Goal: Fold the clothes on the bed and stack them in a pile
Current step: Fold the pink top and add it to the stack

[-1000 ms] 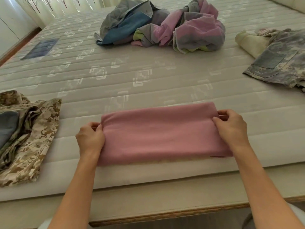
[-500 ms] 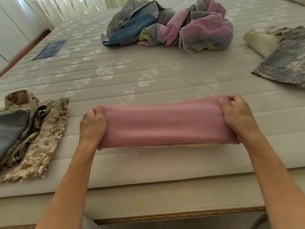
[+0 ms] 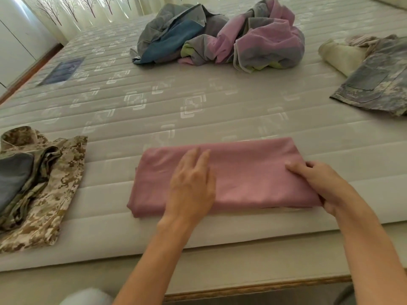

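A pink garment (image 3: 248, 175) lies folded into a long rectangle near the front edge of the mattress (image 3: 176, 106). My left hand (image 3: 191, 186) rests flat on its middle-left part, fingers straight. My right hand (image 3: 317, 183) grips the garment's right end, thumb on top and fingers curled under the edge. A tan camouflage garment with a grey piece on it (image 3: 37, 183) lies folded at the left. A crumpled heap of grey, blue and pink clothes (image 3: 220, 36) sits at the far middle of the bed.
A grey camouflage garment (image 3: 378, 84) and a cream cloth (image 3: 339, 56) lie at the right edge. Bare mattress stretches between the pink garment and the far heap. The bed's wooden frame edge (image 3: 242, 289) runs along the bottom.
The pink garment was lifted by both ends and is now laid flat. My left hand let go of the left end and moved onto the cloth's middle, pressing flat.
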